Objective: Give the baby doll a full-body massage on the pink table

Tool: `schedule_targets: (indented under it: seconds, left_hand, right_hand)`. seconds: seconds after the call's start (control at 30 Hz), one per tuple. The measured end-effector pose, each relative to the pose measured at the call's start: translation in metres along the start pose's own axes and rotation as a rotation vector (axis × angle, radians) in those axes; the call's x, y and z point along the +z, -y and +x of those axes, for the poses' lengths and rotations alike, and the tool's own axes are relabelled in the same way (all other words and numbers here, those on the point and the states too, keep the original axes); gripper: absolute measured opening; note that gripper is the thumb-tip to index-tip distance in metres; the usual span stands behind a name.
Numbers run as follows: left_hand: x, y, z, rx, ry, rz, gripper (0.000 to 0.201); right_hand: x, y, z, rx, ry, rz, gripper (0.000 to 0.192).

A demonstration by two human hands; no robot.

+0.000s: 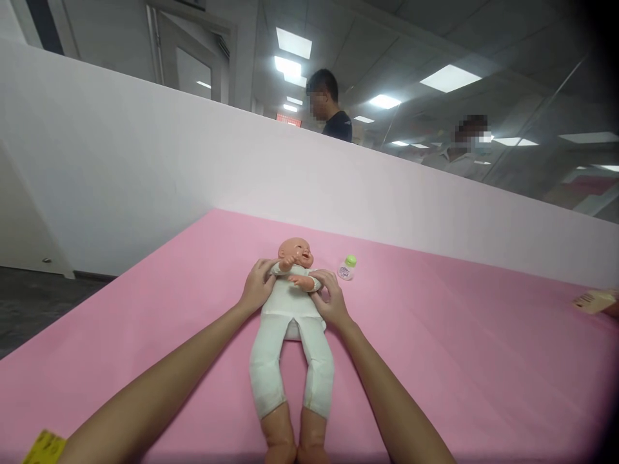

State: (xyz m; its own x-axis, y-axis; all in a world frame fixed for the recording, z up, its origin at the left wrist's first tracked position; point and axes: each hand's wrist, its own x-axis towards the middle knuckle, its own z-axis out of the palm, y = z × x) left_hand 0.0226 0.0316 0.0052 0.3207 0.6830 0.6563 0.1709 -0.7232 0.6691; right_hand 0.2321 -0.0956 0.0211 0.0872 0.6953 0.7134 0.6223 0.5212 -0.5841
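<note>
A baby doll (293,299) lies on its back on the pink tabletop (435,348), head away from me and feet toward me. Its head and hands are hard plastic; its trunk, sleeves and upper legs are white cloth. On the doll's left-of-view side, my left hand (258,285) has its fingers curled round the sleeved arm near the shoulder. My right hand (331,300) grips the other sleeved arm, thumb against the doll's side. Both doll arms are bent over its chest. Just beyond my right hand stands a small clear bottle (347,268) with a green cap.
A white partition (338,174) borders the table's far side. At the right edge lies a beige object (594,301), partly cut off. Something yellow with dark marks (44,448) shows at the lower left. Two people are beyond the partition.
</note>
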Motion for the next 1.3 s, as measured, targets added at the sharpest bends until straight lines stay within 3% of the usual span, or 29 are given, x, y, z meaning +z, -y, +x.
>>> schedule_targets:
  seconds: [0.2,0.43,0.57,0.7,0.8,0.93,1.07,1.23,1.3]
  left_hand:
    - [-0.008,-0.004,0.001,-0.268,-0.165,-0.172,0.044]
    - [-0.009,0.006,0.005,-0.346,-0.326,-0.251,0.033]
    - [-0.008,0.001,0.004,-0.262,-0.274,-0.177,0.031]
    - [-0.005,-0.006,0.002,-0.085,-0.126,-0.064,0.047]
    - [-0.001,-0.003,0.000,0.044,-0.005,0.091,0.052]
    - [0.001,0.002,-0.001,0.124,0.057,0.166,0.053]
    - [-0.001,-0.002,0.000,0.068,0.020,0.069,0.050]
    - [-0.007,0.001,0.004,-0.197,-0.150,-0.100,0.029]
    - [-0.009,0.009,0.006,-0.302,-0.227,-0.194,0.030]
  right_hand:
    - [0.009,-0.019,-0.001,0.264,-0.329,0.275,0.040]
    - [0.003,-0.031,0.002,0.423,-0.601,0.368,0.044]
    - [0.002,-0.025,0.001,0.334,-0.517,0.300,0.042]
    - [0.005,-0.009,-0.002,0.117,-0.226,0.097,0.038]
    - [0.004,-0.001,-0.002,-0.050,-0.047,-0.029,0.047]
    - [0.001,0.002,-0.001,-0.086,0.014,-0.084,0.052]
    - [0.003,0.001,-0.001,-0.011,-0.038,-0.008,0.045]
    - [0.008,-0.010,-0.001,0.316,-0.302,0.272,0.037]
    - [0.008,-0.018,0.000,0.399,-0.430,0.347,0.037]
